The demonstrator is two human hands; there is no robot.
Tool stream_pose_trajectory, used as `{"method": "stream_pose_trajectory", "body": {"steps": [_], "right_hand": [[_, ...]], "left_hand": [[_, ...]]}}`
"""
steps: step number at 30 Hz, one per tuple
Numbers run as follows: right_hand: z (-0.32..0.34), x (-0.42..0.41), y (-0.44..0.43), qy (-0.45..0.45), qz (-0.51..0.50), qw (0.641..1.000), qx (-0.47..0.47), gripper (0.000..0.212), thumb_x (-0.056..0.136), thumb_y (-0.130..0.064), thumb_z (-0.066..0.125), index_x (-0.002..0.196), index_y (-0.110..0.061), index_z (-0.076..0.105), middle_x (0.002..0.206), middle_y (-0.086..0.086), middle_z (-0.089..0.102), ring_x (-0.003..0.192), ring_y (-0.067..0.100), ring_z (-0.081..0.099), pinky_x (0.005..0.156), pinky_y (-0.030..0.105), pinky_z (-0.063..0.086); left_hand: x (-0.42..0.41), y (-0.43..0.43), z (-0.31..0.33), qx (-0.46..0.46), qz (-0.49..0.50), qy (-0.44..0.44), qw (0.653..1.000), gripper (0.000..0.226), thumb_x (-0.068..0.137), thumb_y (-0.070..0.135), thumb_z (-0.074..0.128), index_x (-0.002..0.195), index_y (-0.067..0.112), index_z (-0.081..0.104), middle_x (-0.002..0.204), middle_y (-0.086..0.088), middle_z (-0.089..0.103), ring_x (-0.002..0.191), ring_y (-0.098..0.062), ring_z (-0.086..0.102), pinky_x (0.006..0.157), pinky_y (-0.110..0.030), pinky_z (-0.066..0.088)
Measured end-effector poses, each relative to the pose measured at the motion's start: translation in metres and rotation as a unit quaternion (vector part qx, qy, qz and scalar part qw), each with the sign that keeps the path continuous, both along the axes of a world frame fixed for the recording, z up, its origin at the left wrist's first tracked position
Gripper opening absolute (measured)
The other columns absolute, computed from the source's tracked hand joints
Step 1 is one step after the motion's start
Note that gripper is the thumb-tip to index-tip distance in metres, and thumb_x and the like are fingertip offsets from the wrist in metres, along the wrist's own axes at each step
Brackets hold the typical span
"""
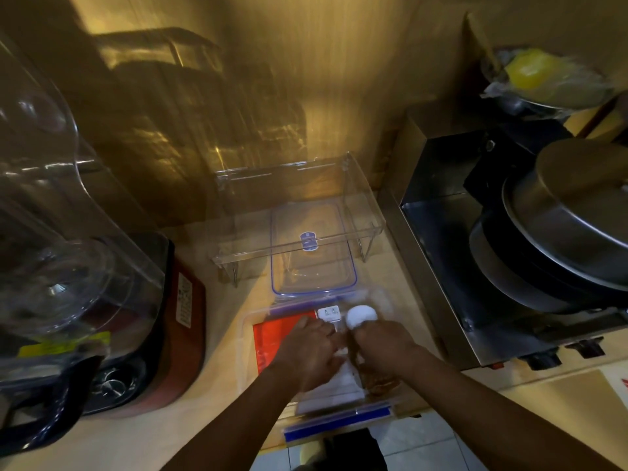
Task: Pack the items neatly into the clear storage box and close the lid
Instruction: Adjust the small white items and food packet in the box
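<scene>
Packing under way: clear rectangular plastic storage box (248, 338) sitting at counter's (217, 334) near edge. Left hand (307, 348) pressing flat red packet (275, 338); right hand (380, 343) gripping white round bulb (361, 315) beside white plug adapter (329, 314). Blue-rimmed clear lid (314, 253) lying behind box. Advice: seat bulb low, so lid closes.

Dim amber light, wall glare, motion blur, bowed wide-angle edges.

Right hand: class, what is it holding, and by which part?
The right hand grips a white bulb by its lower end; the round top sticks out.
</scene>
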State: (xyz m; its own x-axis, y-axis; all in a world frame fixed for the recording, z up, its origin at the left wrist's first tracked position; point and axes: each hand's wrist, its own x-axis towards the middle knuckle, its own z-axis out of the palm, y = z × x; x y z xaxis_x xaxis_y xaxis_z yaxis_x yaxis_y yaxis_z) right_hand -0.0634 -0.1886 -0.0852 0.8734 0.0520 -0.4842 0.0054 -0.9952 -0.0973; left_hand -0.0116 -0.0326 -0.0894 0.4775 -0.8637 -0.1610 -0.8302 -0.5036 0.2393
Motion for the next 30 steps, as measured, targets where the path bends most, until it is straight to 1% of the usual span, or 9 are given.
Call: {"method": "stream_pose_trajectory", "body": {"steps": [5,8,10,14,18,21,24,27,30], "right_hand": [[0.003,0.005,-0.004,-0.047,-0.109,0.982,0.147,0.018,0.082,-0.019,0.059,0.099,-0.015,0.063,0.103,0.006,0.067,0.095,0.023,0.064,0.078,0.034,0.052],[0.002,0.005,-0.004,-0.055,-0.150,0.969,0.188,0.012,0.086,-0.018,0.055,0.090,-0.014,0.064,0.098,0.004,0.068,0.090,0.020,0.064,0.076,0.030,0.051],[0.001,0.005,-0.004,-0.046,-0.166,0.961,0.217,0.011,0.087,-0.017,0.053,0.088,-0.018,0.063,0.097,0.003,0.068,0.089,0.018,0.063,0.078,0.031,0.052],[-0.001,0.006,-0.006,0.038,-0.094,0.954,0.281,0.020,0.087,-0.011,0.052,0.099,-0.019,0.066,0.107,0.002,0.067,0.099,0.017,0.061,0.091,0.036,0.051],[-0.006,0.004,-0.004,0.119,0.011,0.958,0.260,0.027,0.084,-0.010,0.058,0.109,-0.017,0.064,0.119,0.003,0.064,0.105,0.016,0.058,0.094,0.035,0.048],[-0.012,0.001,-0.001,0.151,0.019,0.956,0.252,0.029,0.083,-0.014,0.062,0.112,-0.015,0.063,0.123,0.004,0.061,0.107,0.017,0.057,0.092,0.034,0.047],[-0.012,0.000,0.000,0.108,-0.012,0.958,0.264,0.019,0.085,-0.017,0.059,0.103,-0.016,0.066,0.110,0.003,0.067,0.097,0.016,0.061,0.088,0.034,0.050],[-0.009,0.005,-0.001,0.006,-0.098,0.958,0.271,0.013,0.086,-0.015,0.054,0.089,-0.014,0.066,0.094,0.002,0.070,0.085,0.015,0.062,0.079,0.031,0.050],[-0.007,0.012,-0.001,-0.095,-0.218,0.931,0.275,0.011,0.086,-0.016,0.056,0.097,-0.015,0.058,0.082,0.005,0.068,0.078,0.020,0.062,0.070,0.031,0.048]], "left_hand": [[-0.002,0.009,-0.006,-0.069,0.013,0.033,0.997,0.032,0.088,0.044,0.047,0.113,0.027,0.059,0.132,0.003,0.052,0.125,-0.017,0.041,0.099,-0.028,0.024],[0.000,0.018,-0.010,-0.060,0.017,0.036,0.997,0.036,0.087,0.042,0.051,0.120,0.028,0.056,0.144,0.002,0.041,0.134,-0.018,0.031,0.106,-0.030,0.022],[-0.002,0.024,-0.008,-0.065,0.007,0.033,0.997,0.035,0.086,0.035,0.055,0.120,0.026,0.058,0.142,-0.001,0.044,0.134,-0.022,0.034,0.105,-0.034,0.027],[-0.009,0.031,-0.005,-0.105,0.011,0.009,0.994,0.035,0.077,0.029,0.069,0.112,0.024,0.065,0.124,-0.005,0.062,0.116,-0.027,0.056,0.092,-0.039,0.045],[-0.012,0.037,-0.013,-0.082,0.056,0.028,0.995,0.045,0.084,0.036,0.058,0.128,0.026,0.052,0.139,-0.001,0.051,0.131,-0.023,0.043,0.105,-0.035,0.025],[-0.010,0.038,-0.015,-0.067,0.050,0.024,0.996,0.047,0.086,0.035,0.058,0.131,0.026,0.048,0.144,-0.001,0.046,0.136,-0.022,0.036,0.106,-0.032,0.016],[-0.007,0.038,-0.017,-0.069,0.052,0.037,0.996,0.046,0.088,0.036,0.054,0.133,0.027,0.047,0.146,0.001,0.043,0.138,-0.017,0.031,0.109,-0.030,0.015],[-0.007,0.036,-0.014,-0.097,0.099,0.058,0.989,0.042,0.087,0.031,0.053,0.129,0.025,0.050,0.140,0.002,0.048,0.132,-0.016,0.038,0.107,-0.026,0.020],[-0.007,0.034,-0.011,-0.133,0.181,0.053,0.973,0.040,0.087,0.026,0.054,0.128,0.024,0.051,0.135,0.003,0.051,0.124,-0.014,0.042,0.099,-0.021,0.021]]}}
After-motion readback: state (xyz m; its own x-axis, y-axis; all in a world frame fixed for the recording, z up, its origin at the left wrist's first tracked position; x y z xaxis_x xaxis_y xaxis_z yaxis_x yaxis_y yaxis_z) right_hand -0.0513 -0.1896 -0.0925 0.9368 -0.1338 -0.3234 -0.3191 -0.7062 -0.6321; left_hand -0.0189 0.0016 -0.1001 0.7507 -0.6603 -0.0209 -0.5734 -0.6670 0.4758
